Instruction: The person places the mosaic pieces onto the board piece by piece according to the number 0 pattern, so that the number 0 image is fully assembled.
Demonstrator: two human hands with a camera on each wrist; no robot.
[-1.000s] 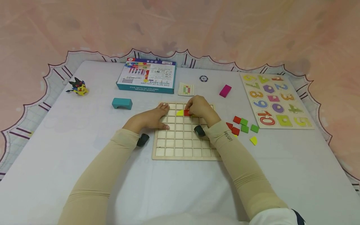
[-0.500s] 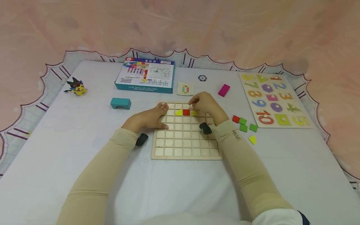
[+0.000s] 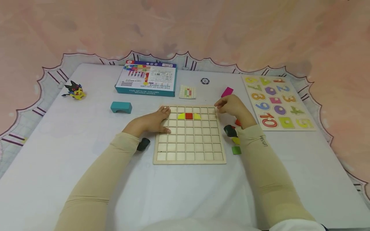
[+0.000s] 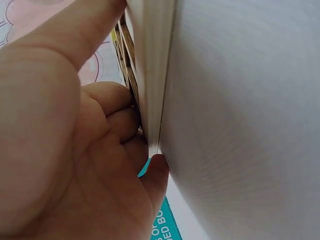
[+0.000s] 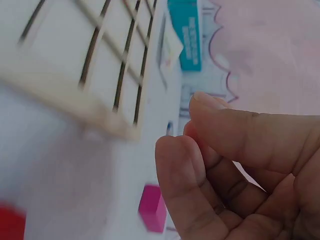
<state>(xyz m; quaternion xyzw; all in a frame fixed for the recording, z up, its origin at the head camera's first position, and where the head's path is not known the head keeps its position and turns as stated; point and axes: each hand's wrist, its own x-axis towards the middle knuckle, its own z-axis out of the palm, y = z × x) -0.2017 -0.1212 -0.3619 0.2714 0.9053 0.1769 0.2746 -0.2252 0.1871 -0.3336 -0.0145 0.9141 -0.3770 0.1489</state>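
Observation:
A wooden grid board (image 3: 190, 147) lies on the white table in front of me. In its second row from the top, a red square tile (image 3: 189, 116) sits between two yellow rounded-corner tiles, a left one (image 3: 181, 116) and a right one (image 3: 197, 116). My left hand (image 3: 151, 123) rests on the board's left edge, fingers spread over the frame. My right hand (image 3: 233, 107) hovers by the upper right corner of the board, its fingers loosely bent with nothing between them. Under and beside the right wrist show a green tile (image 3: 236, 150), a yellow tile (image 3: 235, 140) and part of a red tile (image 3: 238, 122).
A small pattern card (image 3: 187, 92) lies beyond the board, beside a teal-edged box (image 3: 146, 78). A number puzzle board (image 3: 278, 104) lies at the right, near a magenta block (image 3: 227, 92) and a round chip (image 3: 205, 81). Leftward are a teal arch block (image 3: 121, 107) and a toy figure (image 3: 74, 90).
My right hand has let go of the red square tile in the grid and moved right, off the board toward the loose tiles. The left hand has stayed on the board's left edge.

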